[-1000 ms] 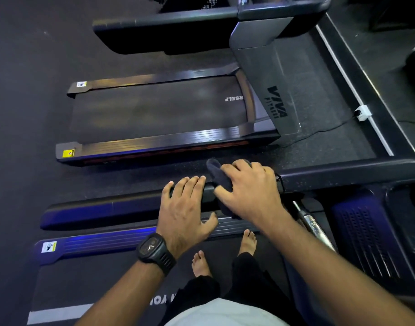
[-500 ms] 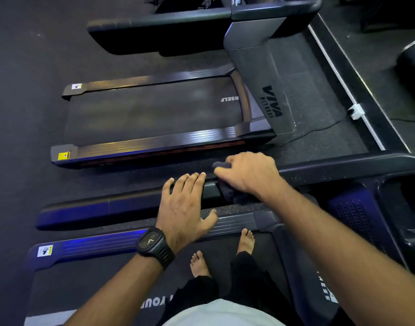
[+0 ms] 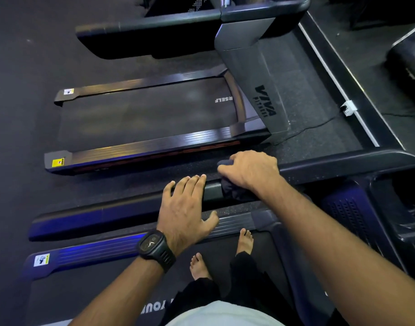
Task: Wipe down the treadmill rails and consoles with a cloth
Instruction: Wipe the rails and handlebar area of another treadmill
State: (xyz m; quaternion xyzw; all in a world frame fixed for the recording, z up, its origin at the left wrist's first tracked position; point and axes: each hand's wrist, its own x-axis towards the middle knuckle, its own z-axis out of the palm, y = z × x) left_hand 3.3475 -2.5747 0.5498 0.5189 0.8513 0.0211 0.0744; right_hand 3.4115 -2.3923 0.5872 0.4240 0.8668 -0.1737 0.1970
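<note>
I stand barefoot on a treadmill belt point(image 3: 107, 290) and look down at its left handrail point(image 3: 96, 212), a dark bar running from left to right. My right hand point(image 3: 251, 170) presses a dark cloth point(image 3: 230, 191) around the rail; the cloth wraps over the bar and is mostly hidden under the hand. My left hand point(image 3: 185, 208) lies flat on the same rail just left of the cloth, fingers spread, a black watch on the wrist. The console point(image 3: 390, 208) of this treadmill sits at the right edge.
A second treadmill point(image 3: 143, 116) stands parallel beyond the rail, with a grey upright point(image 3: 256, 83) marked VIVA and its own handrail point(image 3: 150, 36) above. A strip of dark rubber floor point(image 3: 131, 184) separates the two. A cable and white wall fitting point(image 3: 349, 108) lie at the right.
My right hand has slid the cloth a little to the right along the rail and closed down over it. The left hand has stayed in place on the rail.
</note>
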